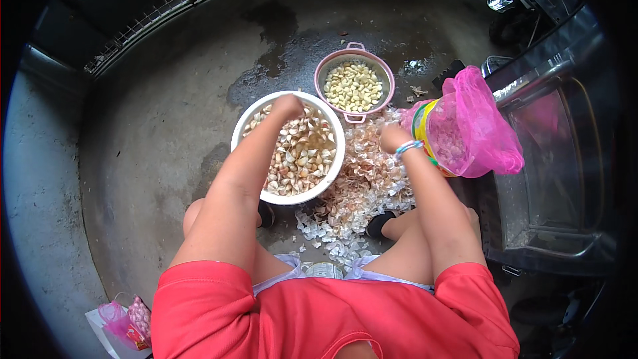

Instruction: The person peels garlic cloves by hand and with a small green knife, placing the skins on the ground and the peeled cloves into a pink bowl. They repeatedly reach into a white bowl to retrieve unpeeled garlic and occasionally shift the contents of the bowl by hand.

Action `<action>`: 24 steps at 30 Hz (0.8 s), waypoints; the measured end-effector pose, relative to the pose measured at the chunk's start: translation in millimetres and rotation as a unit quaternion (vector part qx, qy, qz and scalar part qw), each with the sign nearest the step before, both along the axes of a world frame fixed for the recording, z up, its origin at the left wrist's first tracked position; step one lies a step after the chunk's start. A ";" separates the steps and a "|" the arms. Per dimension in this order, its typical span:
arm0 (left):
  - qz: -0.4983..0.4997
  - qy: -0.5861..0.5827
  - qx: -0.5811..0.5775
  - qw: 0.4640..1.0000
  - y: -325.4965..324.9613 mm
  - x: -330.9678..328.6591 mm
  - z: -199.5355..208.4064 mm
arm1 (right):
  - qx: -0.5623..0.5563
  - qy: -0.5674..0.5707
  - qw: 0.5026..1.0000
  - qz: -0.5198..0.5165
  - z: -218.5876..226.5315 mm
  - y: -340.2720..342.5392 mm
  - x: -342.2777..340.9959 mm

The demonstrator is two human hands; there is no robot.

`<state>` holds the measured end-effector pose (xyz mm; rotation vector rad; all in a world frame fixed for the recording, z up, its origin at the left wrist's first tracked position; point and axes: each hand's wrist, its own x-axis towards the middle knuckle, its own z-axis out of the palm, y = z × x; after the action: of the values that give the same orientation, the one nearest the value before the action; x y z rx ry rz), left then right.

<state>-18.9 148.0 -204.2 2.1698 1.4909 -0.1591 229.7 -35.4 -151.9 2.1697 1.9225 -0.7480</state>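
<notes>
Garlic cloves (302,156) lie in the white basin (292,199). The left hand (289,106) is over the basin's far part, the right hand (395,138) to the basin's right, near heaped peels (362,186); the hands are apart, fingers hidden, so I cannot tell whether either grips anything. Beyond the basin, rightward, a pink colander (389,83) holds peeled cloves (352,86); farther right of the basin is a pink mesh bag (485,126)

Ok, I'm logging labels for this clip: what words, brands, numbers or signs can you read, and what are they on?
No text can be read clearly.
Yellow-and-green band by the large pink mesh bag: no lettering discernible.
Red tag at the small pink mesh bag: too small.
Pale patterned object, lower centre: too small.
</notes>
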 end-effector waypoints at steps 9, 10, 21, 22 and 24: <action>-0.095 -0.035 0.124 0.987 -87.8 -20.8 -100.9 | -0.158 0.537 0.665 -0.495 -149.2 32.3 -142.5; -0.094 -0.034 0.130 0.986 -87.8 -16.1 -103.6 | -0.149 0.544 0.678 -0.471 -175.4 31.3 -143.6; 0.289 -0.355 -0.148 0.877 -46.4 -74.4 -77.8 | -0.094 0.435 0.837 -0.319 -51.1 55.2 -168.9; 0.266 -0.391 -0.235 0.849 -39.2 -51.0 -54.3 | -0.082 0.425 0.836 -0.337 -48.6 59.6 -144.0; 0.203 -0.441 -0.346 0.803 -34.2 -27.1 0.3 | -0.022 0.216 0.948 -0.233 -46.9 64.0 -101.2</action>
<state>-46.1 113.7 -203.9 1.0314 1.0384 0.3644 128.5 28.6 -198.9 2.6359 1.5187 -1.4344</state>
